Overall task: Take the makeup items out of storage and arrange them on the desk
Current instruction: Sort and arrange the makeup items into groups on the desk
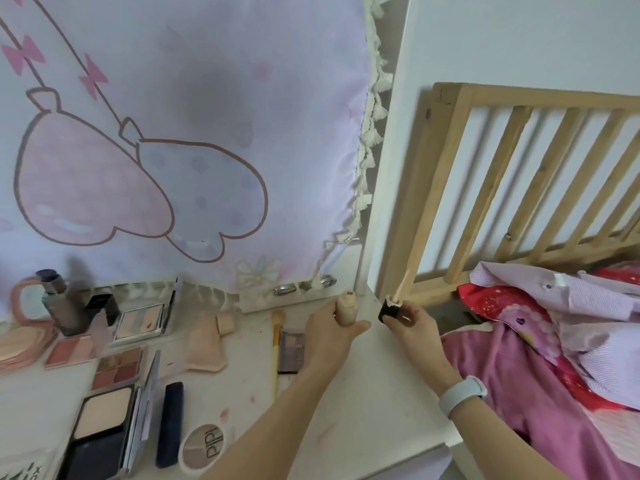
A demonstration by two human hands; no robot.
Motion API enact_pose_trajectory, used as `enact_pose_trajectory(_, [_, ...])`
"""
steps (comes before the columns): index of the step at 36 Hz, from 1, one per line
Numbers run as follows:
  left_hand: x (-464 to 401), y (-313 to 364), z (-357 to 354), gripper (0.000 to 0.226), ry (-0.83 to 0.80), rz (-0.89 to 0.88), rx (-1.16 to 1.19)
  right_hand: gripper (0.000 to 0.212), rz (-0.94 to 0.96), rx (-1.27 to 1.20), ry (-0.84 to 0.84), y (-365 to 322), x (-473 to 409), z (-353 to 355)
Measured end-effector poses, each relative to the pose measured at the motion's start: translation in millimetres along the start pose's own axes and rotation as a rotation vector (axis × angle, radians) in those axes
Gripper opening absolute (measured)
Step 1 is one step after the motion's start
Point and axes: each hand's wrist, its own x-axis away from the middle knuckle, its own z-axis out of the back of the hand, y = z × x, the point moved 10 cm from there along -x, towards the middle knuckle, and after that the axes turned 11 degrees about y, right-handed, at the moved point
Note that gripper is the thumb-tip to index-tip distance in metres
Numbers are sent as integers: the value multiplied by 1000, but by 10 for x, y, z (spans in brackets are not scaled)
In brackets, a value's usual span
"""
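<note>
Gripping the tube (346,308) upright, the left hand (332,327) sat at nine o'clock from the right hand (407,322), which pinched the wand cap (389,310), applicator up.

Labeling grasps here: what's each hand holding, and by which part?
Left hand grips the beige tube around its lower body. Right hand pinches the wand applicator by its black cap, wand pointing up.

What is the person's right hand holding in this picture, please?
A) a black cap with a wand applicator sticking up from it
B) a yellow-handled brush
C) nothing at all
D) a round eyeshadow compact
A: the right hand pinches a black cap whose beige wand points upward, while the left hand grips the matching beige tube.
</note>
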Motion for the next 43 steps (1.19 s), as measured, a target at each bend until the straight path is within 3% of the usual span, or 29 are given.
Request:
enact_pose_trajectory(4, [-123,0,-93,30,3,-28,-120,29,108,152,-60,-26,-100,-89])
enact_pose_trajectory(11, [-250,-27,-185,43,58,-49,-239,25,116,186,-136,88,-242,-194])
enact_pose_trajectory(17, [-316,-77,-298,47,-53,-50,-293,27,162,201,-146,38,-265,-298])
enact_pose_trajectory(21, [-306,-104,-294,22,-113,-78,-306,28,197,201,-154,-33,-248,-323])
enact_pose_trajectory(24, [-298,-78,-225,48,-42,-101,-313,25,209,194,-174,-76,-226,-343])
enact_pose_trajectory(28, [-292,-3,-216,51,-40,-138,-411,30,265,198,-183,-157,-186,-361])
enact_pose_trajectory(34, [-245,72,-165,48,-32,-162,-496,20,272,277,-189,-135,-190,-378])
enact_pose_trajectory(37, [-173,123,-83,54,-19,-181,-467,31,242,312,-243,-80,-152,-398])
enact_pose_trajectory(40, [-107,119,5,40,-29,-219,-486,48,163,335,-268,58,-131,-365])
enact_pose_trajectory(43, [-28,89,147,42,-16,-245,-540,57,90,334,-266,149,-56,-290])
